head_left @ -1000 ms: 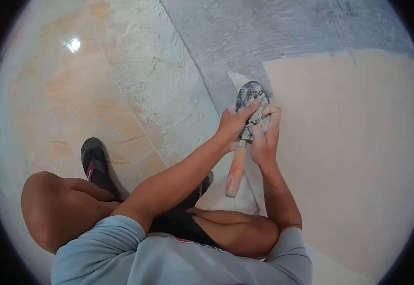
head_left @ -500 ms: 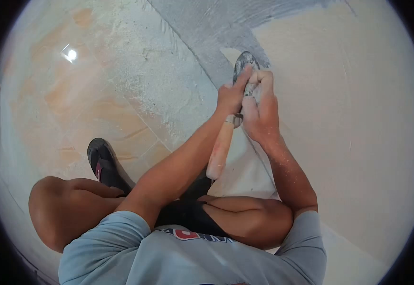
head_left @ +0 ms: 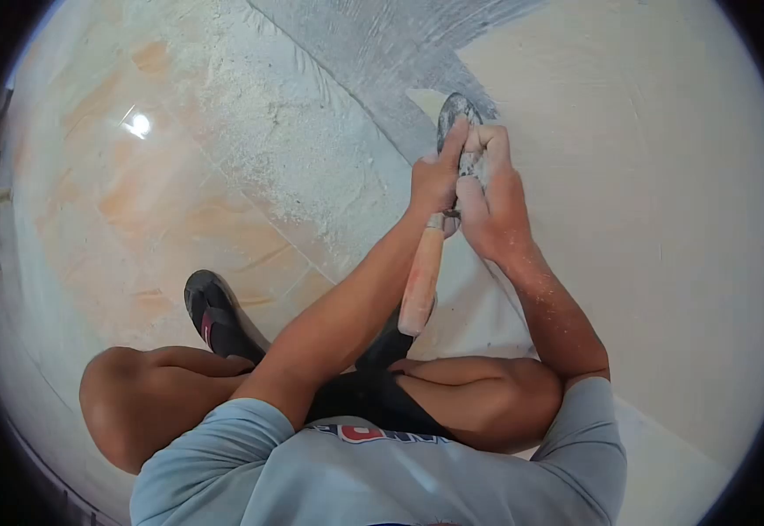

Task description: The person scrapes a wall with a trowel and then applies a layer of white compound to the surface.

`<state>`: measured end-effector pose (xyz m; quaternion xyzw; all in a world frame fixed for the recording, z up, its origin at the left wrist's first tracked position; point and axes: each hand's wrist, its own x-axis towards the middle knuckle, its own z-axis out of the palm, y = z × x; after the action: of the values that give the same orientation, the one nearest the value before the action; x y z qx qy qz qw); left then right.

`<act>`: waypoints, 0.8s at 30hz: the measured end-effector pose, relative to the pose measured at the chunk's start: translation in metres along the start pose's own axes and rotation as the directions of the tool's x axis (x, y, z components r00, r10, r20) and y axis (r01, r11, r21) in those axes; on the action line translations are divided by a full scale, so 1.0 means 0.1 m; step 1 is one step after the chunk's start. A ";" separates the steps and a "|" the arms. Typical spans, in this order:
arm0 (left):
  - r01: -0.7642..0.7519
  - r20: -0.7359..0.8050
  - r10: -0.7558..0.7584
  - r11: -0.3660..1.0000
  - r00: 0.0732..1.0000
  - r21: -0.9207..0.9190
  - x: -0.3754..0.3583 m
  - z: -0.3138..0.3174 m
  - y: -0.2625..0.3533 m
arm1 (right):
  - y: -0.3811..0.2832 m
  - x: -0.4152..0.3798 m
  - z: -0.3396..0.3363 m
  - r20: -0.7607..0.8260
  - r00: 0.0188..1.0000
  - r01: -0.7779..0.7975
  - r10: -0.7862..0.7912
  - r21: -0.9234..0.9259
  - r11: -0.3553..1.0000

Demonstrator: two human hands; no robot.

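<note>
Both my hands are on a trowel with a wooden handle (head_left: 421, 280) that points down toward my lap. Its dark, rounded blade (head_left: 458, 107) is smeared with pale material. My left hand (head_left: 437, 180) is wrapped on the blade's left side, thumb laid along it. On the other side, my right hand (head_left: 494, 188) presses against the blade with bent fingers, whitened by powder. The fingers partly hide the blade, and no hand is on the handle. Just beyond the blade tip lies the edge between a grey streaked area (head_left: 382, 61) and a smooth cream surface (head_left: 610, 175).
White powder and crumbs (head_left: 277, 131) lie over a pale sheet and orange-patterned floor tiles (head_left: 189, 210) at the left. My dark shoe (head_left: 215, 311) rests on the tiles, and my bent knees are below my forearms.
The view has shifted, so my body, arms and the trowel handle appear slightly further right. Both hands keep their hold on the trowel.
</note>
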<state>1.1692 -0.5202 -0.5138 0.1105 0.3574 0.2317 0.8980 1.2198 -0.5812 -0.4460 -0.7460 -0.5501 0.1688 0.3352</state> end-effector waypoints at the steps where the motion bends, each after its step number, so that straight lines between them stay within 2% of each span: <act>1: 0.016 -0.034 -0.014 0.997 0.999 0.079 0.01 -0.04 0.02 | 0.08 0.04 0.09 -0.056 0.994 0.090 -0.092 -0.036 0.995; 3: 0.009 0.019 -0.009 1.000 1.000 0.014 0.23 -0.24 -0.01 | 0.16 0.11 0.21 0.030 0.997 -0.073 0.073 0.001 0.997; 5: 0.010 0.041 -0.009 0.999 0.999 -0.040 0.32 -0.35 -0.09 | 0.26 0.08 0.25 0.037 0.999 -0.037 0.037 0.004 0.999; 7: 0.001 0.033 -0.008 0.974 0.999 0.226 0.51 -0.47 -0.14 | 0.27 0.08 0.20 0.071 0.997 0.007 -0.012 0.071 0.997; 8: 0.004 0.066 -0.024 0.961 0.998 0.278 0.51 -0.48 -0.16 | 0.30 0.04 0.17 0.069 0.996 0.054 -0.056 0.036 0.998; 10: -0.090 0.110 0.050 0.912 0.993 0.400 0.37 -0.44 -0.13 | 0.37 -0.08 0.11 0.110 0.988 0.105 -0.107 0.022 0.994; 11: -0.251 0.155 0.214 0.928 0.964 0.277 0.28 -0.40 -0.19 | 0.42 -0.11 0.11 0.087 0.982 0.166 -0.165 0.003 0.986; 12: -0.323 0.167 0.289 0.916 0.943 0.239 0.15 -0.36 -0.24 | 0.48 -0.16 0.14 0.061 0.976 0.208 -0.207 -0.008 0.978; 13: -0.386 0.176 0.354 0.898 0.919 0.209 0.05 -0.35 -0.27 | 0.58 -0.22 0.21 0.005 0.982 0.189 -0.190 0.100 0.977; 14: -0.353 0.310 0.254 0.877 0.916 0.327 -0.01 -0.42 -0.15 | 0.59 -0.29 0.28 0.005 0.984 0.175 -0.177 0.123 0.977; 15: -0.349 0.300 0.249 0.870 0.921 0.348 -0.03 -0.44 -0.07 | 0.59 -0.34 0.36 -0.111 0.980 0.183 -0.166 0.171 0.968; 16: -0.296 0.363 0.166 0.894 0.917 0.337 -0.04 -0.44 -0.01 | 0.60 -0.37 0.40 -0.221 0.964 0.198 -0.150 0.214 0.957; 17: -0.234 0.423 0.080 0.916 0.902 0.325 -0.10 -0.42 0.03 | 0.64 -0.42 0.44 -0.227 0.968 0.163 -0.106 0.247 0.955; 18: -0.081 0.405 -0.046 0.953 0.913 0.291 -0.19 -0.40 0.13 | 0.65 -0.44 0.45 -0.230 0.968 0.158 -0.098 0.258 0.953; 20: -0.025 0.414 -0.097 0.960 0.905 0.279 -0.19 -0.38 0.14 | 0.65 -0.42 0.47 -0.269 0.956 0.186 -0.118 0.246 0.951; 21: -0.054 0.388 -0.053 0.964 0.920 0.261 -0.19 -0.35 0.12 | 0.63 -0.39 0.47 -0.304 0.937 0.236 -0.170 0.193 0.952; 23: -0.310 0.394 0.141 0.858 0.908 0.410 -0.13 -0.27 0.07 | 0.61 -0.43 0.52 -0.247 0.968 0.079 0.037 0.445 0.892; 24: -0.418 0.366 0.235 0.700 0.900 0.579 -0.13 -0.24 0.03 | 0.64 -0.42 0.52 -0.253 0.967 0.115 -0.031 0.324 0.939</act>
<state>1.1438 -0.5235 -0.5222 0.5043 0.2662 0.2347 0.7872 1.2185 -0.6155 -0.5320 -0.6719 -0.4950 0.1545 0.5288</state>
